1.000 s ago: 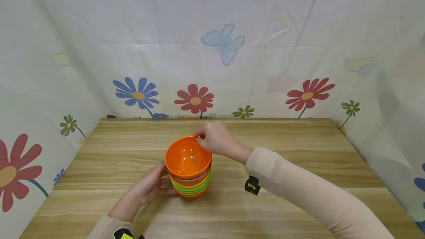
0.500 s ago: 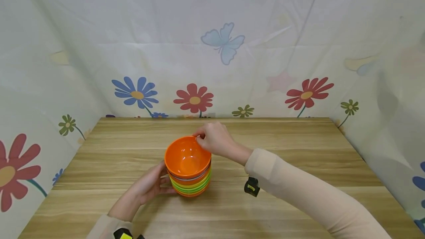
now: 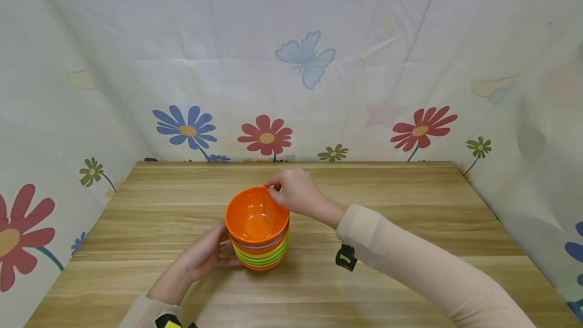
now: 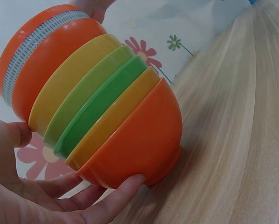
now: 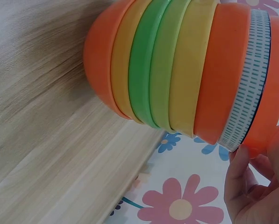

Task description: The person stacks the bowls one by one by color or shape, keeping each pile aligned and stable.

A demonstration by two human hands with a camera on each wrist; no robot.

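A stack of nested bowls stands upright on the wooden table, left of centre in the head view. Its top is an orange bowl (image 3: 256,219). Just under that is a white bowl with small green dashes (image 5: 246,81). Lower come orange, yellow and green bowls (image 4: 102,107), with another orange bowl (image 4: 141,140) at the bottom. My left hand (image 3: 207,254) holds the stack's left side, thumb by an upper rim and fingers against the lowest bowl. At the far right of the rim, my right hand (image 3: 298,191) pinches the top orange bowl; some fingertips are hidden behind it.
The wooden table (image 3: 387,196) spreads around the stack. Behind it and along both sides hang white cloth walls (image 3: 218,54) printed with flowers and a butterfly. A black strap piece (image 3: 346,257) sits at the right wrist.
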